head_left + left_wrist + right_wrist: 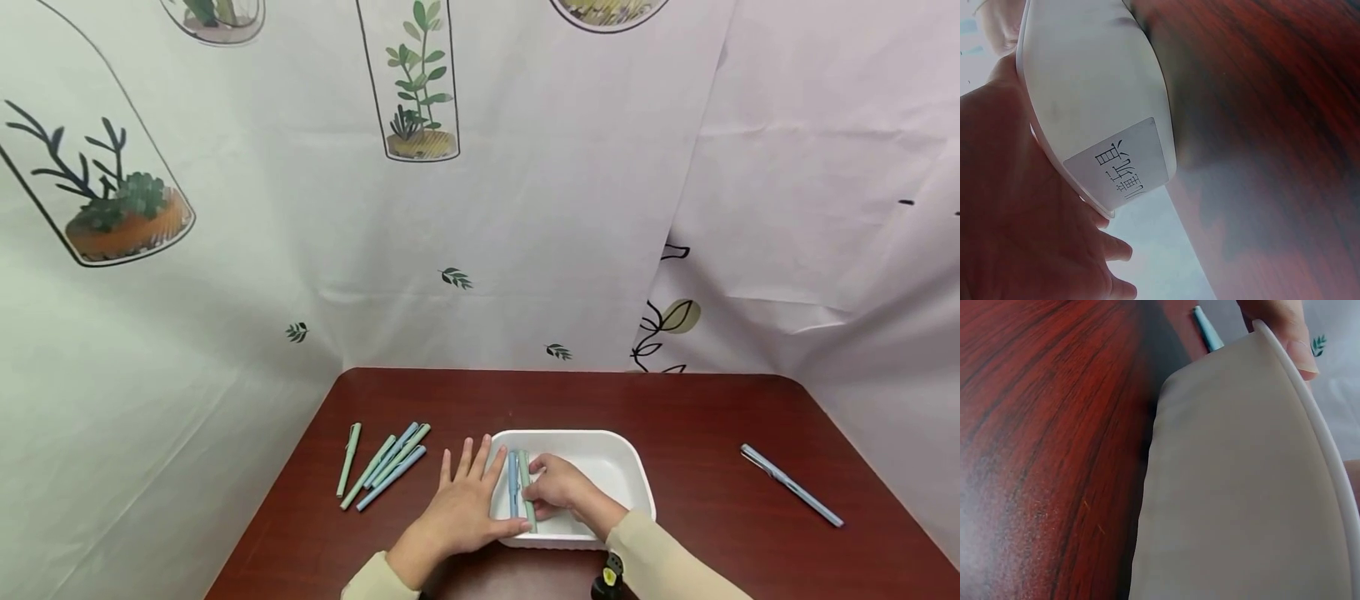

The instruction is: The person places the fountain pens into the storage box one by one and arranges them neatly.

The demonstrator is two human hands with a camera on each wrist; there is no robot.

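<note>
Through the head camera I saw the person's right hand (561,490) inside the white tray (622,471), its fingers curled and pinching a green pen (524,467). That pen was in the tray's left part, roughly lengthwise, just beside a blue pen (513,483) that ran almost parallel to it. The left hand (465,508) rested at the tray's left edge with its fingers released, straight and spread; its thumb reached over the near rim toward the green pen's lower end, though I could not tell whether it touched the pen.

The tray stood on a dark red counter (705,467). To its left I had a loose cluster of green and blue pens (393,458), some crossing, and a single green pen (348,460) just beyond them. A blue clipped pen (791,485) lay slanted, well apart on the right. My left wrist view showed a printed label (1119,162) on the tray's outer wall.
</note>
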